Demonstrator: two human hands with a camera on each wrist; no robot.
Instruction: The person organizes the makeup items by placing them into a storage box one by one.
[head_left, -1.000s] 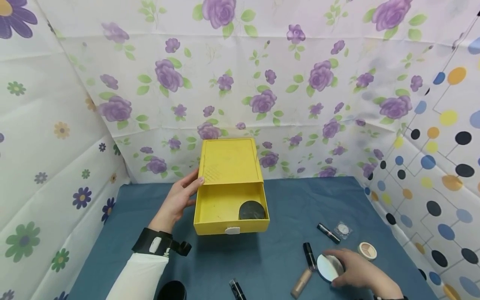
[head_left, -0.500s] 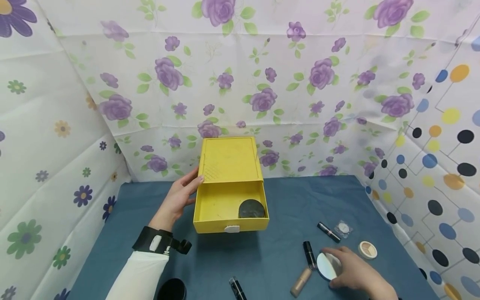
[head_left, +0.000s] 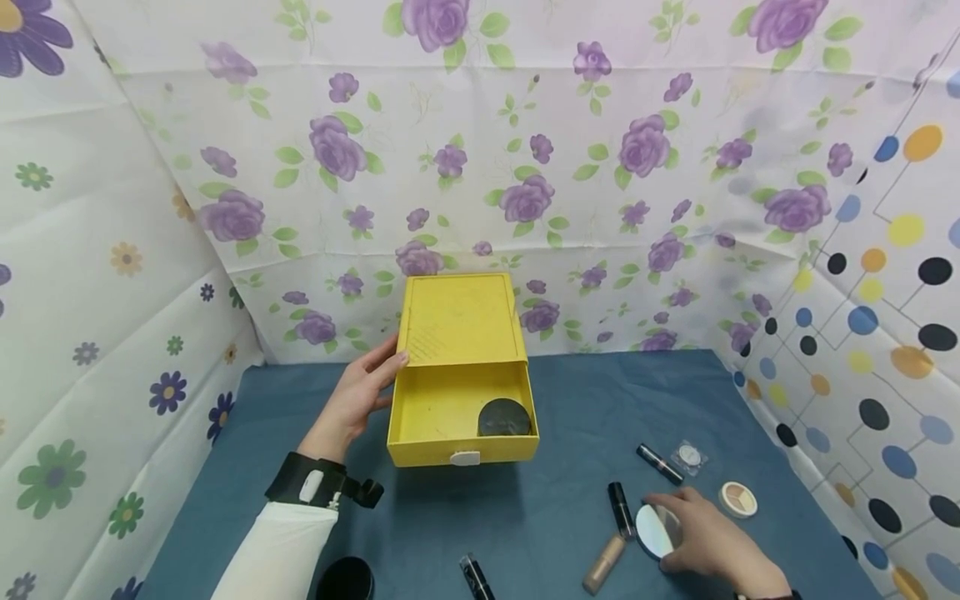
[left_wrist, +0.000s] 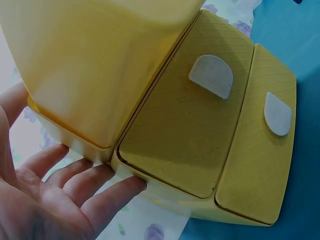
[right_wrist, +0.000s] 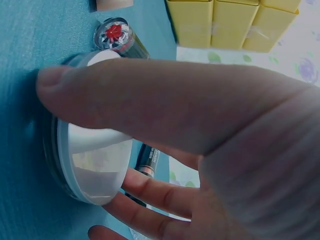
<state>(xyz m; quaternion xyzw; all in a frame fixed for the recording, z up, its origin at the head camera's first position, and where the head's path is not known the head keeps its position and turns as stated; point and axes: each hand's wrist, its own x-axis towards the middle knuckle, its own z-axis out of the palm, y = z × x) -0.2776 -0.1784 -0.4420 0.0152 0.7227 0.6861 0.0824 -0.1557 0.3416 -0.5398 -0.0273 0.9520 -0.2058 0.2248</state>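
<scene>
A yellow drawer cabinet (head_left: 461,321) stands at the back, its top drawer (head_left: 431,408) pulled out. A dark round disc (head_left: 504,418) stands in that drawer's front right corner. My left hand (head_left: 356,396) rests on the cabinet's left side, thumb over the top edge. In the left wrist view its fingertips (left_wrist: 132,186) touch the side, and two lower drawers with white knobs (left_wrist: 214,75) are closed. At the right, my right hand (head_left: 708,537) grips a round compact (head_left: 652,532) with a shiny mirrored top. The right wrist view shows the thumb across it and fingers at its far rim.
Beside the compact lie a black tube (head_left: 619,508) and a tan tube (head_left: 603,565). Further right are a black stick (head_left: 660,464), a clear case (head_left: 688,456) and a round palette (head_left: 738,499). At the front lie a black jar (head_left: 346,579) and another black tube (head_left: 476,577).
Both hands stay almost in place. The right hand has shifted very slightly against the compact, and the cabinet with its pulled-out drawer looks the same.
</scene>
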